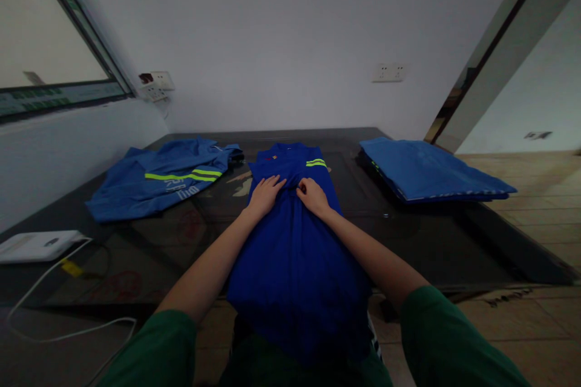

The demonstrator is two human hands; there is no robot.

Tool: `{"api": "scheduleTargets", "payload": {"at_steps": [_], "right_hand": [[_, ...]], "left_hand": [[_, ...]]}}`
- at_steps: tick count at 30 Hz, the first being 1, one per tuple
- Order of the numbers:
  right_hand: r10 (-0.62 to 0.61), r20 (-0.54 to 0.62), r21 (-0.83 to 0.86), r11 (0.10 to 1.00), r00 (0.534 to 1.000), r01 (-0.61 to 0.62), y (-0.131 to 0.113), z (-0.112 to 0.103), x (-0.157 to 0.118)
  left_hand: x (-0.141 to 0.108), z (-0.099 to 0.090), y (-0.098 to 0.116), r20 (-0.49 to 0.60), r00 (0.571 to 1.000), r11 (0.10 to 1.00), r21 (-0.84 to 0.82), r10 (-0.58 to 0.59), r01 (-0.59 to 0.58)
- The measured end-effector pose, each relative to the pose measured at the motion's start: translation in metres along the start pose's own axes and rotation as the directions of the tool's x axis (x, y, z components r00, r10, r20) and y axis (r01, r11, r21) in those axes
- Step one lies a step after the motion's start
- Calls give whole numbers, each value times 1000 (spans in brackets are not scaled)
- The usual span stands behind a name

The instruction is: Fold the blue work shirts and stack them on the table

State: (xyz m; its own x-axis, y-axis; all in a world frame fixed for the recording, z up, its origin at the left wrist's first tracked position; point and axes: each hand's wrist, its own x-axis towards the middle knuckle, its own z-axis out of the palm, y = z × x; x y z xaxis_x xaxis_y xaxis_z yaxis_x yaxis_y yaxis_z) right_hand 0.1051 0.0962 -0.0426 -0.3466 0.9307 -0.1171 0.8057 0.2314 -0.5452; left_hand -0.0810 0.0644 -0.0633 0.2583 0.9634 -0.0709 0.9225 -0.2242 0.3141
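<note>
A royal-blue work shirt [297, 266] lies lengthwise in front of me, its collar toward the wall and its lower part hanging over the near table edge onto my lap. Yellow-green stripes cross its right side near the top. My left hand [267, 195] rests on the upper front of the shirt, fingers stretched out over the cloth. Beside it, my right hand [313, 196] is closed in a pinch at the shirt's middle line, where the fabric is gathered into small creases between both hands.
On the dark table [431, 248], a lighter blue striped garment [158, 178] lies loosely at left. A folded stack of blue garments [431, 169] sits at right. A white device [39, 246] with a cable [40, 281] occupies the left edge. Wall sockets [389, 72] are behind.
</note>
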Motion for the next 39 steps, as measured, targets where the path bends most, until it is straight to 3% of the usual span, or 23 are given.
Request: {"api": "scheduleTargets", "payload": {"at_steps": [4, 8, 11, 19, 29, 39], "right_hand": [[-19, -55, 21, 1000, 998, 20, 1, -2, 1], [-66, -171, 64, 995, 983, 77, 3, -3, 3], [-85, -185, 73, 992, 979, 100, 2, -2, 3], [-77, -25, -28, 997, 997, 76, -1, 5, 0], [-197, 174, -136, 965, 965, 222, -1, 11, -18], [-158, 283, -249, 940, 946, 232, 0, 18, -20]], "left_hand": [[3, 6, 9, 61, 995, 994, -80, 82, -77], [4, 6, 17, 131, 990, 995, -93, 54, -42], [4, 5, 17, 139, 989, 995, -95, 50, -37], [2, 15, 7, 190, 972, 984, -132, 140, -116], [2, 17, 9, 177, 980, 984, -170, 91, -60], [0, 10, 23, 213, 977, 994, -106, 29, -6]]}}
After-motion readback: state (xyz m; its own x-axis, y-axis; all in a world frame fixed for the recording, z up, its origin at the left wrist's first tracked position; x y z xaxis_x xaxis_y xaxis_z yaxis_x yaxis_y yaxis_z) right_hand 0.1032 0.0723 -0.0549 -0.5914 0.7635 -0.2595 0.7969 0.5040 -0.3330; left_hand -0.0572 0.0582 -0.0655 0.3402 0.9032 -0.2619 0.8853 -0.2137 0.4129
